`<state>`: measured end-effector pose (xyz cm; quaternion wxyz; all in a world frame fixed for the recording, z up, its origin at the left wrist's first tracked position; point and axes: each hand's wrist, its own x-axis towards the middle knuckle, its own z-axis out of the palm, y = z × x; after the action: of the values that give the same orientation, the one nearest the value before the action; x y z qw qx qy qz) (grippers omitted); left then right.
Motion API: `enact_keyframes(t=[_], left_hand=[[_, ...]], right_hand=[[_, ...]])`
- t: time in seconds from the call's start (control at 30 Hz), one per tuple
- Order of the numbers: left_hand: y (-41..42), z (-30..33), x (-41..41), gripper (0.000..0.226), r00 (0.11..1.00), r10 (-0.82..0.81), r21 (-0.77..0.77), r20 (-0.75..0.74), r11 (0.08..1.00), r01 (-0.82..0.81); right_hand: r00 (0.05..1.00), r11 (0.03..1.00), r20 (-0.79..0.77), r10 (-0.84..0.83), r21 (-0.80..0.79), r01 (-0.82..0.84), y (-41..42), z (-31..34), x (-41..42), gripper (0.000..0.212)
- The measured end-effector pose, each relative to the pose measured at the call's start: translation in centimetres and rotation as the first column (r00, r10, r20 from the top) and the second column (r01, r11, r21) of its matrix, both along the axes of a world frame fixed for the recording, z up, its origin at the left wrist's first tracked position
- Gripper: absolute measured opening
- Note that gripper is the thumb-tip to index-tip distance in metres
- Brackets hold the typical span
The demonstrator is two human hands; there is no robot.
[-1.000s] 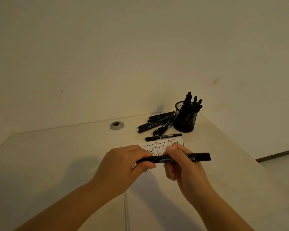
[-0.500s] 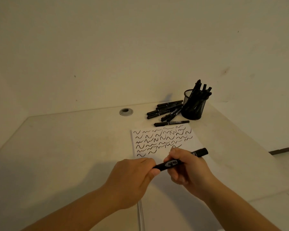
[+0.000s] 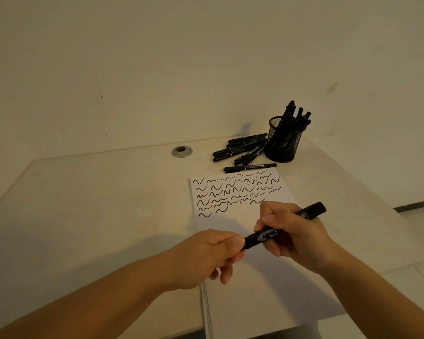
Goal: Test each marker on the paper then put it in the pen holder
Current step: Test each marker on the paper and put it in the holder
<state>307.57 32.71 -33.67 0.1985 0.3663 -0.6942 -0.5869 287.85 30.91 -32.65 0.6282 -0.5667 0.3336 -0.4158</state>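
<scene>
A thick black marker [image 3: 267, 236] lies slanted between both hands above the white paper [image 3: 255, 285]. My right hand [image 3: 291, 236] grips its barrel. My left hand [image 3: 206, 255] pinches its lower left end, where the cap is hidden by my fingers. The paper's top part carries several rows of black squiggles [image 3: 235, 194]. A black mesh pen holder [image 3: 283, 143] with several markers in it stands at the table's far right. Several loose black markers [image 3: 240, 150] lie just left of the holder.
A round grey cable grommet [image 3: 181, 151] sits in the table near the back wall. The table's right edge [image 3: 367, 189] drops to the floor beside the holder. The paper's left edge reaches the front of the table.
The view has tilted down, so more of the paper shows. Both hands with the marker have come lower and nearer, and the marker has tipped from level to slanted.
</scene>
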Motion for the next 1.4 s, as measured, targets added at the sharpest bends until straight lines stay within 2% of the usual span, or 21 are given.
enact_keyframes(t=[0.07, 0.1, 0.13, 0.17, 0.23, 0.27, 0.33, 0.43, 0.53, 0.6, 0.67, 0.8, 0.93, 1.07, 1.23, 1.33, 1.4], left_hand=[[-0.3, 0.0, 1.4, 0.032, 0.993, 0.102, 0.161, -0.053, 0.983, -0.092], [-0.5, 0.1, 2.6, 0.032, 0.975, 0.204, 0.243, -0.088, 0.954, -0.178], [-0.9, 0.1, 3.8, 0.031, 0.941, 0.312, 0.289, -0.129, 0.92, -0.266], [-1.5, 0.1, 4.8, 0.03, 0.903, 0.396, 0.305, -0.165, 0.891, -0.335], [-2.4, 0.1, 5.6, 0.031, 0.889, 0.417, 0.224, -0.191, 0.9, -0.374], [-2.7, -0.1, 5.2, 0.032, 0.906, 0.384, 0.129, -0.178, 0.922, -0.365], [-3.0, -0.5, 3.8, 0.028, 0.942, 0.323, -0.093, -0.092, 0.939, -0.331], [-3.0, -1.6, 1.9, 0.025, 0.945, 0.324, -0.381, 0.047, 0.88, -0.283], [-3.2, -2.1, 0.9, 0.023, 0.945, 0.313, -0.483, 0.094, 0.844, -0.232], [-3.3, -2.7, 0.6, 0.03, 0.937, 0.309, -0.563, 0.163, 0.809, -0.169], [-3.3, -3.4, 0.6, 0.037, 0.926, 0.308, -0.65, 0.22, 0.754, -0.096], [-3.2, -3.7, 0.8, 0.041, 0.95, 0.245, -0.635, 0.194, 0.769, -0.068], [-3.5, -3.9, 0.9, 0.036, 0.951, 0.22, -0.602, 0.219, 0.797, -0.046], [-3.5, -3.8, 1.0, 0.047, 0.952, 0.208, -0.555, 0.226, 0.83, -0.05], [-3.6, -3.7, 1.0, 0.035, 0.95, 0.203, -0.524, 0.238, 0.85, -0.051], [-3.5, -3.6, 1.0, 0.04, 0.95, 0.199, -0.52, 0.24, 0.853, -0.047], [-3.5, -3.5, 1.0, 0.049, 0.951, 0.2, -0.524, 0.236, 0.851, -0.049]], right_hand=[[0.963, 0.986, 0.215, -0.163, 0.072, 0.151, -1.0, 0.6, -2.9, 0.026], [0.925, 0.964, 0.273, -0.264, 0.092, 0.248, -1.5, 0.9, -4.8, 0.02], [0.892, 0.935, 0.28, -0.355, 0.097, 0.342, -2.0, 1.3, -6.5, 0.016], [0.871, 0.907, 0.255, -0.42, 0.082, 0.413, -2.4, 1.3, -7.6, 0.025], [0.854, 0.864, 0.134, -0.502, 0.044, 0.501, -2.9, 0.4, -7.6, 0.04], [0.848, 0.85, 0.059, -0.526, 0.016, 0.526, -3.2, -0.2, -6.9, 0.036], [0.844, 0.85, -0.106, -0.526, -0.035, 0.525, -3.5, -0.9, -5.4, 0.021], [0.817, 0.85, -0.268, -0.511, -0.018, 0.526, -4.3, -1.5, -4.0, 0.019], [0.815, 0.872, -0.338, -0.47, -0.035, 0.489, -5.2, -1.3, -1.5, 0.009], [0.807, 0.89, -0.386, -0.446, -0.094, 0.447, -5.8, -1.5, 0.4, 0.012], [0.783, 0.868, -0.378, -0.494, -0.167, 0.467, -6.3, -2.2, 1.7, 0.012], [0.753, 0.816, -0.315, -0.577, -0.2, 0.542, -6.2, -3.8, 1.9, 0.018], [0.765, 0.849, -0.37, -0.527, -0.261, 0.458, -6.2, -4.3, 1.9, 0.016], [0.774, 0.871, -0.416, -0.477, -0.342, 0.353, -6.1, -4.4, 2.3, 0.015], [0.719, 0.836, -0.436, -0.542, -0.369, 0.406, -6.2, -4.4, 2.0, 0.013], [0.665, 0.803, -0.455, -0.592, -0.406, 0.436, -6.4, -4.4, 1.8, 0.014], [0.663, 0.798, -0.455, -0.594, -0.439, 0.413, -6.4, -4.4, 2.0, 0.013]])
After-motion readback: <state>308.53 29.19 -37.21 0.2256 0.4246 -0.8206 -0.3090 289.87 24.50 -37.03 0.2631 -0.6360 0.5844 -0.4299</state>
